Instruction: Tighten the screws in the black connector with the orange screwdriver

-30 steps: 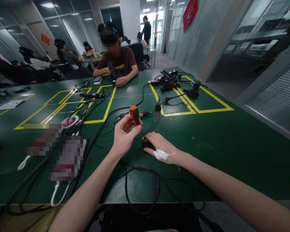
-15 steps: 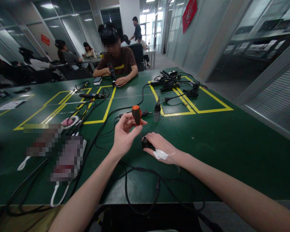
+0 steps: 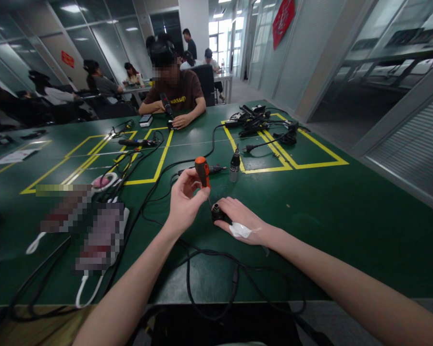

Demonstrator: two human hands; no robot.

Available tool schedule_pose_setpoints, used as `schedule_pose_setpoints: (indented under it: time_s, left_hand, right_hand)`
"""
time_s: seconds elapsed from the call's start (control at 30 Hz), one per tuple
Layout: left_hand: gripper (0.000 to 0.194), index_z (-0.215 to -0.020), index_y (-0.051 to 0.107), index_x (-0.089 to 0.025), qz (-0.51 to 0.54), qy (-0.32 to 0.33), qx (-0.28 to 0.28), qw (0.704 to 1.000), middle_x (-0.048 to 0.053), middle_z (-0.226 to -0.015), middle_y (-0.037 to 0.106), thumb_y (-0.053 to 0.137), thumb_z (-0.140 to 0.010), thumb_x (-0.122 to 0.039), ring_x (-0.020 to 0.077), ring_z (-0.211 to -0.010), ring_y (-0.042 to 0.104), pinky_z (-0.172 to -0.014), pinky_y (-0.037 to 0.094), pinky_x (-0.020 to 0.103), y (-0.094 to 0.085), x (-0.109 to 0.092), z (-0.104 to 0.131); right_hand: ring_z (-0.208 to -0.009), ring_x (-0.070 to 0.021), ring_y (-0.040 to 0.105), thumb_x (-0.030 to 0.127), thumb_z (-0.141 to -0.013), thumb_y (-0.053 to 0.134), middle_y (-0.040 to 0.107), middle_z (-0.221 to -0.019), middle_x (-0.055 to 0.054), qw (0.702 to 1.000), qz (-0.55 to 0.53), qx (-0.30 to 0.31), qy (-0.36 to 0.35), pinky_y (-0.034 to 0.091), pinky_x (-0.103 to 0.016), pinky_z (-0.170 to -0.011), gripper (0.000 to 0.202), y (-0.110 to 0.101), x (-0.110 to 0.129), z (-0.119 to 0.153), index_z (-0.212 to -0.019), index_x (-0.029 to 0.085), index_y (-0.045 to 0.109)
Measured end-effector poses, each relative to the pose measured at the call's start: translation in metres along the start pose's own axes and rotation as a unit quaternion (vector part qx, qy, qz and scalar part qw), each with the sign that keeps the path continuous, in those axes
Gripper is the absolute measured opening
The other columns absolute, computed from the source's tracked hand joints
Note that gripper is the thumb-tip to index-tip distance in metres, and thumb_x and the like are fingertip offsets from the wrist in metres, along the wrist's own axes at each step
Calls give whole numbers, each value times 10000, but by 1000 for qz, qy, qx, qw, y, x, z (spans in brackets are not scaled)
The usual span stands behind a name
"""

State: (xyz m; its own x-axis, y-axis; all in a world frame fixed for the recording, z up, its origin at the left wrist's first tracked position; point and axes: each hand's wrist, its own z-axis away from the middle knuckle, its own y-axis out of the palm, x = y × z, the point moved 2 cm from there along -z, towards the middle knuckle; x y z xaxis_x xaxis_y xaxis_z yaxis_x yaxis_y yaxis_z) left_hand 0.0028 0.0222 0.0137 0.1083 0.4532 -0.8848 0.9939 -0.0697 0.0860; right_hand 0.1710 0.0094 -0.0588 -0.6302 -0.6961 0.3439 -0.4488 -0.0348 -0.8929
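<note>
My left hand grips an orange and black screwdriver by its handle, held close to upright with a slight lean. Its thin shaft points down at a small black part with a round metal collar. Whether the tip touches that part I cannot tell. My right hand lies low on the table, closed around the black part from the right and holding it down. White tape covers the base of my right thumb. Beyond both hands a black and silver tool piece stands upright, beside a dark pen-shaped tool.
Black cables loop over the green table in front of me and to the left. Two blurred phones with white cords lie at left. A heap of black tools sits farther back. Across the table a person works.
The screwdriver's handle tilts slightly more to the left, and my left fingers have shifted a little around it. My right hand and the black part stay put.
</note>
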Motion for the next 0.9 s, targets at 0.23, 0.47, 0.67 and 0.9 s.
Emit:
schedule_pose_setpoints:
  time_s: [0.23, 0.47, 0.67, 0.9]
  left_hand:
    - [259, -896, 617, -208, 2, -13, -1, 1000, 0, -867, 655, 768, -685, -215, 139, -770, 595, -758, 506, 269, 0, 0, 1]
    - [229, -911, 662, -196, 4, -13, 9, 1000, 5, -835, 687, 771, -709, -198, 145, -773, 641, -791, 530, 286, 1, -1, 2]
    - [206, -966, 724, -186, -7, -11, 30, 999, 28, -824, 741, 752, -767, -227, 166, -794, 689, -807, 561, 306, 1, -2, 2]
    - [312, -991, 548, -229, 56, -24, 51, 997, 47, -920, 819, 785, -790, -256, 207, -861, 768, -868, 588, 377, 4, -1, 2]
  right_hand:
    - [-971, -293, 605, 334, -1005, 612, 662, -1087, -140, 1000, 3, 4, 3, 501, -446, -847, 203, 0, 0, -1, -1116, 165, 593]
    - [-976, -289, 601, 318, -993, 635, 656, -1081, -134, 1000, 4, 1, 2, 494, -440, -855, 204, 2, 0, -1, -1114, 160, 591]
    - [-977, -297, 600, 331, -1000, 617, 660, -1093, -143, 1000, -5, -2, 2, 495, -452, -851, 198, 2, -1, 0, -1108, 167, 591]
    - [-984, -304, 610, 328, -997, 618, 663, -1097, -147, 1000, 1, -2, 3, 500, -460, -857, 202, 0, 0, -1, -1117, 167, 595]
